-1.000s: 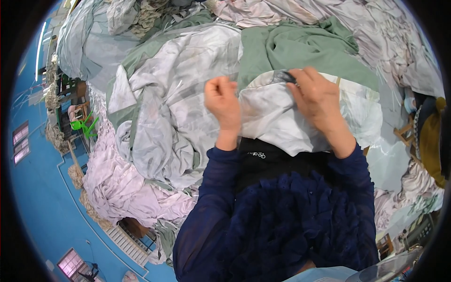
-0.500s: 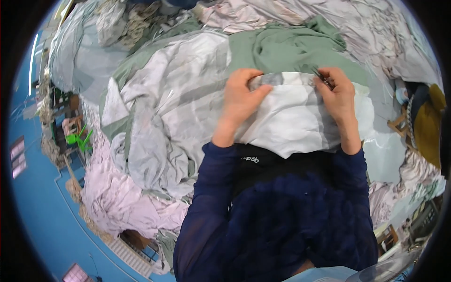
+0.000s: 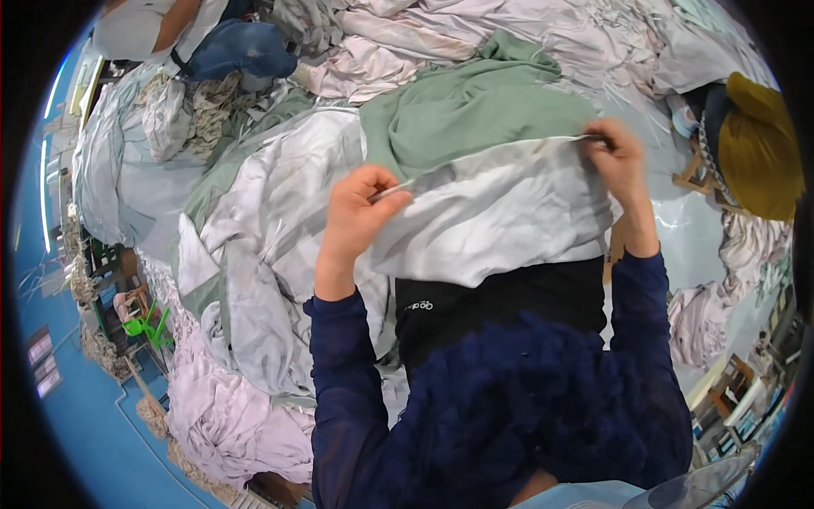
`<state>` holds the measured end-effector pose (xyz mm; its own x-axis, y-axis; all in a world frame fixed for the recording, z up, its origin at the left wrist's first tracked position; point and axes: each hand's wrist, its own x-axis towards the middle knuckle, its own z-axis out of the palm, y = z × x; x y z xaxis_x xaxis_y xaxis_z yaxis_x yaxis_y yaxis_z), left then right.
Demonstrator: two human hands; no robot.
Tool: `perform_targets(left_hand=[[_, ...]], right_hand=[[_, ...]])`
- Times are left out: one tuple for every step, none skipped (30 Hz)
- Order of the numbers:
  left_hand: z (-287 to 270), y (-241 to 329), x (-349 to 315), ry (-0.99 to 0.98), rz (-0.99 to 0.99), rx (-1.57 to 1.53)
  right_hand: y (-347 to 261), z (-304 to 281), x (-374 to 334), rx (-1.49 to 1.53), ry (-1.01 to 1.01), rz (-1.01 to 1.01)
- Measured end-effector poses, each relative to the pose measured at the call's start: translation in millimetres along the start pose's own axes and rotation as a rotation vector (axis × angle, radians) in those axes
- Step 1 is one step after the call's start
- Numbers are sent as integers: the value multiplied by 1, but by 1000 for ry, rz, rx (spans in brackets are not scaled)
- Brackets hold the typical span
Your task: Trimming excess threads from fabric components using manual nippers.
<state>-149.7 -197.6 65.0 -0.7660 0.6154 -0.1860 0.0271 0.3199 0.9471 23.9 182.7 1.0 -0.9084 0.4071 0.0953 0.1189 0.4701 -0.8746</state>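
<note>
A large cloth, white (image 3: 500,216) on the near part and sage green (image 3: 475,119) beyond, lies across my lap. Its folded edge is stretched between my two hands. My left hand (image 3: 358,208) pinches that edge at the left, thumb on the near side. At the right end, my right hand (image 3: 617,161) is closed on the same edge and a little blurred. A small dark tool, seemingly thread snips, shows at the right fingers, mostly hidden by them.
Piles of pinkish-white cloth (image 3: 381,51) lie beyond and at the left. Another person in blue jeans (image 3: 242,51) sits at the far left. A mustard-coloured cloth (image 3: 759,144) hangs at the right by a wooden frame. A bright green object (image 3: 148,324) stands at the left.
My hands have moved apart, the left one going left and nearer me, pulling the edge straight. The view has shifted, bringing the other person's jeans more into sight.
</note>
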Motion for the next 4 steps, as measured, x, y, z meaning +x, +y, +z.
perform_targets(left_hand=[[3, 9, -3, -41, 66, 149], [6, 17, -8, -35, 62, 156], [10, 24, -13, 7, 232, 324], [16, 29, -16, 47, 404, 489]], right_hand=[[8, -10, -5, 62, 109, -62], [12, -16, -10, 71, 106, -63], [14, -22, -15, 103, 169, -98], [15, -30, -19, 132, 235, -132]])
